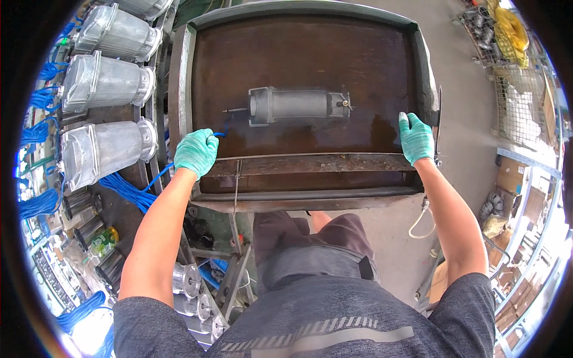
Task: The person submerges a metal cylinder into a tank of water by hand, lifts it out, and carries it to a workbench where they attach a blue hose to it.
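A grey metal motor housing (pixel 301 104) lies on its side in the middle of a wide metal tub (pixel 186 89) with a brown interior. From its left end sticks a thin dark rod or cable end. My left hand (pixel 196 154), in a green glove, is closed round a blue cable (pixel 219 135) at the tub's left side. The cable runs out below the hand to a blue coil (pixel 126 190). My right hand (pixel 416 141), also gloved in green, is at the tub's right wall with fingers stretched out and nothing held. Whether its palm touches the wall is hidden.
Several similar grey housings (pixel 110 149) with blue cable coils stand along the left. A rusty metal bar (pixel 310 164) crosses the tub's near part. Smaller metal motors (pixel 191 280) sit low at left. Wire baskets (pixel 518 107) and shelves with cardboard boxes (pixel 512 174) are at right.
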### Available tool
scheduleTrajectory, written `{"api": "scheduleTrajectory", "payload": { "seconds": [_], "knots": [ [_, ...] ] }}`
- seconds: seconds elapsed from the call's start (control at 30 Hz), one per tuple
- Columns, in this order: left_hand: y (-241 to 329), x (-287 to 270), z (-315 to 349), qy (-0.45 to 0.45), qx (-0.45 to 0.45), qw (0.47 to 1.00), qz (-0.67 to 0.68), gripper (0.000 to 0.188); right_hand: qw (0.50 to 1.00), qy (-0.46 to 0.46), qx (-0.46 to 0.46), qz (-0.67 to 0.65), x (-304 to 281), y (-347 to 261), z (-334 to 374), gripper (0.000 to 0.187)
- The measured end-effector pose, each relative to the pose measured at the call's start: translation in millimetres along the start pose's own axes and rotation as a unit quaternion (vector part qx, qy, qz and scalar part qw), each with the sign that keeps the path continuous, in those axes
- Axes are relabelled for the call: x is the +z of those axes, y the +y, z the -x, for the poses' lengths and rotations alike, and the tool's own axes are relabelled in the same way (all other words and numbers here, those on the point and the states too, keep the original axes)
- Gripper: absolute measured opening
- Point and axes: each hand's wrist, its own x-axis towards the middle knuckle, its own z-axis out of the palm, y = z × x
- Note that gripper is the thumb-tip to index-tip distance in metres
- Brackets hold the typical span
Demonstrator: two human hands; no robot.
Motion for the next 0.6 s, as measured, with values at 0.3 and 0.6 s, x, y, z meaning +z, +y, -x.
{"api": "scheduleTrajectory", "payload": {
  "seconds": [0.3,0.6],
  "knots": [
    [-3.9,2.4,0.1,0.006,0.004,1.0,0.004,0.024,1.0,0.0,0.003,-0.007,-1.7,-2.6,1.3,0.045],
    [-5.5,4.7,0.4,0.014,0.006,1.0,-0.006,0.024,1.0,0.002,0.002,-0.005,-1.8,-2.8,1.5,0.046]
  ]
}}
